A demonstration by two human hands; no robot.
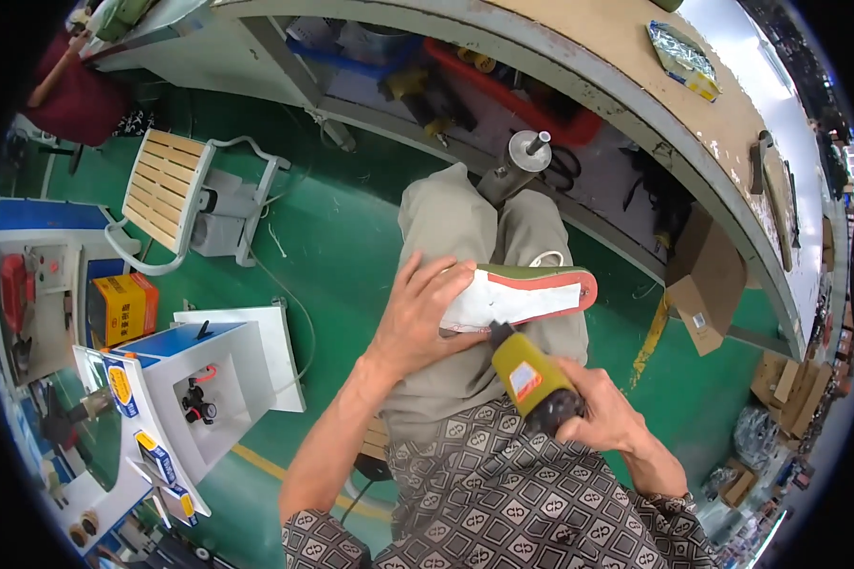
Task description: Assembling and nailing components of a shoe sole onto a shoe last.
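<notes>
My left hand (pixel 410 318) grips the left end of a shoe upper (pixel 584 289), which lies bottom up over my lap. Its underside carries a white panel (pixel 512 305) within a pinkish-red border, and green material shows along the far side. My fingers spread over its top, with the thumb beneath the near edge. From the lower right, my right hand (pixel 603 410) is closed around the rear of an olive and black hand-held tool (pixel 527 375), whose exact kind I cannot make out. The tool's black tip points up at the near edge of the shoe, close to my left thumb; whether they touch is unclear.
A metal post (pixel 517 169) stands just beyond my knees. Past it runs a workbench (pixel 579 66) with red (pixel 512 90) and blue bins below. A slatted chair (pixel 164 190) and white-blue machine (pixel 223 379) stand left. A cardboard box (pixel 707 284) sits right; another person is at far left.
</notes>
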